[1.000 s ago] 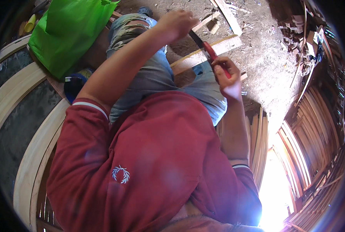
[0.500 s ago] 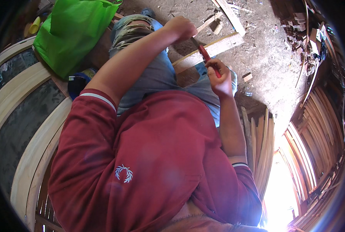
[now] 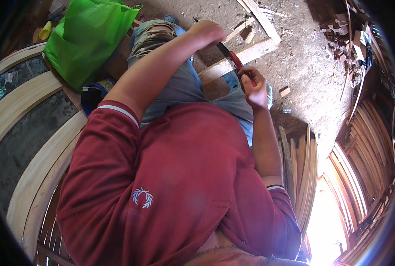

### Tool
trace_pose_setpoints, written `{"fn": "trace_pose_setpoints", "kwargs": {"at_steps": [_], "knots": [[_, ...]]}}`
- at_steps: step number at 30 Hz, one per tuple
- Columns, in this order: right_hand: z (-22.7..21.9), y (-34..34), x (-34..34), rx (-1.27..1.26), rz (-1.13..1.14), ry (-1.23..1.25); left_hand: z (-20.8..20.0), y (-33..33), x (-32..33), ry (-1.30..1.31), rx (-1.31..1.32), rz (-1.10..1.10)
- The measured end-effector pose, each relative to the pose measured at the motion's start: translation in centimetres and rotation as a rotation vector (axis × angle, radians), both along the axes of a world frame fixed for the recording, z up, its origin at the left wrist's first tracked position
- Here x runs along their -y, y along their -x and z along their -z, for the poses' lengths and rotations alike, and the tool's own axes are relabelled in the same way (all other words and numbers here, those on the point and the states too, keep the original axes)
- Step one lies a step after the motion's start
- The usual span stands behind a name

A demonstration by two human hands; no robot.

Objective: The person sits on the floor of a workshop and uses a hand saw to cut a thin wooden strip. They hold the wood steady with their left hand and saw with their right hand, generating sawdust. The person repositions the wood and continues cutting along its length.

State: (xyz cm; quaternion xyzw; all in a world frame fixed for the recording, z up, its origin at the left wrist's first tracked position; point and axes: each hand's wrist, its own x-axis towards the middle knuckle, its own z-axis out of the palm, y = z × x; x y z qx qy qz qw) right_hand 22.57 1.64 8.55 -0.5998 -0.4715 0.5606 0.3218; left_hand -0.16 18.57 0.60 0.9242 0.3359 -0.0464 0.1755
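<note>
My right grip [image 3: 254, 91] is clamping a red-handled blade [image 3: 235, 61]; my left grip [image 3: 208, 33], I can't tell. Seemingly I'm tending the blade, next needing steadiness.

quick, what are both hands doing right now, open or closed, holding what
Left hand: curled over the dark blade; fingers hidden, grip cannot be told.
Right hand: closed, holding the red handle.

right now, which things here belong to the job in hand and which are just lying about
Likely the job:
red-handled tool, gripped by the right hand
its dark blade, with the left hand at it

Seemingly just lying about:
green bag
small wood block
wood scraps
pale board beyond the tool (could be either)
</note>
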Motion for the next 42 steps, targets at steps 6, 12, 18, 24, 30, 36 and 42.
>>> {"fn": "trace_pose_setpoints", "kwargs": {"at_steps": [6,12,18,24,30,36,42], "knots": [[0.3,-0.5,0.1,-0.015,-0.02,-0.038,-0.5,-0.6,0.1,0.012,-0.028,-0.004],[0.2,-0.3,0.6,-0.001,-0.033,-0.018,0.9,-0.3,0.5,-0.072,0.176,-0.04],[1.0,-1.0,1.6,-0.014,-0.028,-0.065,-1.1,-1.7,1.1,-0.041,-0.058,0.057],[1.5,-2.6,4.9,0.001,0.02,0.003,-1.4,-3.6,3.5,-0.054,-0.049,0.081],[2.0,-2.0,8.2,-0.018,0.065,-0.027,-5.0,-3.8,8.2,-0.147,0.142,-0.245],[-1.6,-3.4,8.7,-0.043,0.059,0.078,-8.9,-5.2,7.5,0.005,0.039,-0.105],[-6.8,-5.0,14.0,0.027,0.103,0.163,-8.1,-5.6,7.1,-0.046,0.106,-0.122]]}}
